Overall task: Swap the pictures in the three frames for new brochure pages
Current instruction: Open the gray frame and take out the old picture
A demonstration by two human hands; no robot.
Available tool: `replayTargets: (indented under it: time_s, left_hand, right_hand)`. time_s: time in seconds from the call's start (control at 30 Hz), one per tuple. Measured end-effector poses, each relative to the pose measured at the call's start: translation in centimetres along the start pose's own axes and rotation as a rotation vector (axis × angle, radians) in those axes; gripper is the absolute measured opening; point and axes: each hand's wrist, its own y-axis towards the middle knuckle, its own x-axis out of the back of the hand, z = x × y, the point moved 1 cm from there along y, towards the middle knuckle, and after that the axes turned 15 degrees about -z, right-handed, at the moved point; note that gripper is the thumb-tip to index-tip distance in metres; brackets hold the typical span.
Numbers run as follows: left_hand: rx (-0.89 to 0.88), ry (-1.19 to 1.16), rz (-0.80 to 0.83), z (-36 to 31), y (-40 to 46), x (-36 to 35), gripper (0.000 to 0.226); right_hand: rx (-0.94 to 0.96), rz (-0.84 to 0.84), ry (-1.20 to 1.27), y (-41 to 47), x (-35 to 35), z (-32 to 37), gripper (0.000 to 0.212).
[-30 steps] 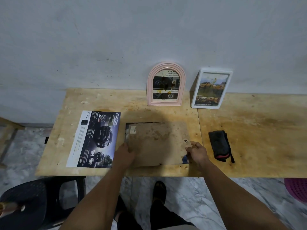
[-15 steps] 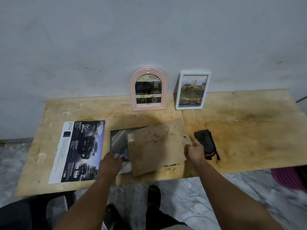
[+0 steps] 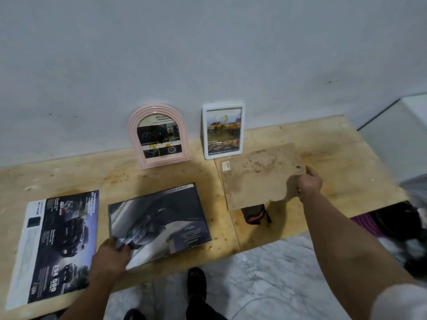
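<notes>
A dark-rimmed frame (image 3: 159, 221) lies face down near the table's front edge, with a dark picture exposed in it. My left hand (image 3: 111, 255) pinches the picture's lower left corner, which curls up. My right hand (image 3: 308, 183) holds the brown backing board (image 3: 256, 179) by its right edge, out to the right of the frame and over a black pouch. A pink arched frame (image 3: 159, 136) and a white frame (image 3: 223, 130) stand against the wall, both with pictures inside. A loose brochure page (image 3: 57, 243) lies flat at the left.
The black pouch with a red trim (image 3: 255, 214) lies partly under the backing board. The plywood table (image 3: 335, 158) meets a grey wall at the back. A purple basket (image 3: 367, 224) and dark things sit on the floor at the right.
My right hand has lifted the backing board off the frame and carried it right, over the pouch. The picture is now uncovered, and my left hand has taken hold of its corner.
</notes>
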Motion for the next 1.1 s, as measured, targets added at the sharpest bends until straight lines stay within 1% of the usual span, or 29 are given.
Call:
replayTargets:
  time_s: [0.13, 0.17, 0.2, 0.23, 0.27, 0.3, 0.33, 0.37, 0.43, 0.47, 0.53, 0.57, 0.6, 0.63, 0.67, 0.77, 0.83, 0.87, 0.93, 1.03, 1.1]
  left_hand:
    - [0.021, -0.009, -0.016, -0.2, -0.4, 0.2, 0.018]
    - [0.040, -0.011, -0.015, -0.3, -0.5, 0.4, 0.019]
    - [0.050, -0.017, -0.017, -0.3, -0.5, 0.5, 0.020]
    - [0.059, -0.029, -0.016, -0.3, -0.5, 0.5, 0.019]
    - [0.056, -0.044, -0.012, -0.2, -0.6, 0.6, 0.017]
    - [0.049, -0.054, -0.009, -0.3, -0.8, 0.8, 0.017]
    - [0.031, -0.061, -0.019, -0.3, -1.0, 0.8, 0.017]
    - [0.013, -0.066, -0.038, -0.4, -1.3, 0.9, 0.019]
    - [-0.015, -0.070, -0.055, -0.5, -1.7, 1.1, 0.020]
    - [-0.031, -0.069, -0.053, -0.5, -1.7, 1.1, 0.020]
    - [-0.063, -0.060, -0.056, -0.4, -1.7, 1.1, 0.020]
    - [-0.081, -0.050, -0.066, -0.4, -1.7, 1.2, 0.020]
    - [-0.098, -0.042, -0.076, -0.4, -1.6, 1.1, 0.022]
    - [-0.109, -0.023, -0.079, -0.6, -1.6, 1.1, 0.026]
    - [-0.117, -0.010, -0.079, -0.7, -1.5, 1.0, 0.032]
    - [-0.142, 0.002, -0.053, -0.3, -1.3, 0.4, 0.051]
    - [-0.168, 0.035, -0.008, 0.5, -0.8, -0.5, 0.068]
    - [-0.174, 0.044, 0.009, 0.8, -0.6, -1.0, 0.075]
    - [-0.169, 0.034, 0.010, 0.7, -0.7, -1.7, 0.079]
    - [-0.188, 0.004, -0.012, 0.2, -0.8, -2.3, 0.077]
    - [-0.189, -0.004, -0.023, 0.1, -0.9, -2.4, 0.072]
  right_hand:
    - [0.035, -0.183, -0.117, 2.8, 0.3, 1.8, 0.049]
    - [0.003, -0.222, -0.159, 2.8, 0.1, 2.1, 0.050]
    - [-0.029, -0.268, -0.213, 2.3, -0.2, 2.5, 0.051]
    - [-0.022, -0.331, -0.330, 1.3, -0.5, 2.9, 0.053]
    - [0.051, -0.372, -0.449, 0.0, -1.1, 2.9, 0.055]
    - [0.146, -0.362, -0.506, -1.8, -1.8, 2.7, 0.057]
    - [0.261, -0.296, -0.515, -3.4, -2.6, 1.7, 0.058]
    - [0.407, -0.195, -0.509, -5.3, -3.5, 0.5, 0.058]
    - [0.686, 0.066, -0.514, -9.9, -5.1, -2.6, 0.052]
    - [0.794, 0.221, -0.513, -12.1, -6.1, -3.9, 0.047]
    - [0.919, 0.565, -0.566, -16.8, -7.7, -6.2, 0.042]
    - [0.967, 0.705, -0.628, -18.8, -8.6, -7.2, 0.046]
    - [1.011, 0.793, -0.703, -20.3, -9.4, -8.2, 0.053]
    - [1.034, 0.836, -0.777, -21.6, -10.2, -9.0, 0.062]
    - [1.038, 0.835, -0.842, -22.5, -10.8, -9.6, 0.072]
    - [1.036, 0.743, -1.000, -23.6, -11.7, -10.3, 0.102]
    - [1.050, 0.708, -1.087, -23.4, -12.0, -10.3, 0.114]
    - [1.052, 0.699, -1.114, -23.3, -12.0, -10.3, 0.118]
    - [1.058, 0.680, -1.149, -23.0, -11.9, -10.5, 0.124]
    - [1.044, 0.628, -1.162, -22.9, -11.7, -11.2, 0.128]
    - [1.034, 0.605, -1.142, -23.1, -11.5, -11.5, 0.127]
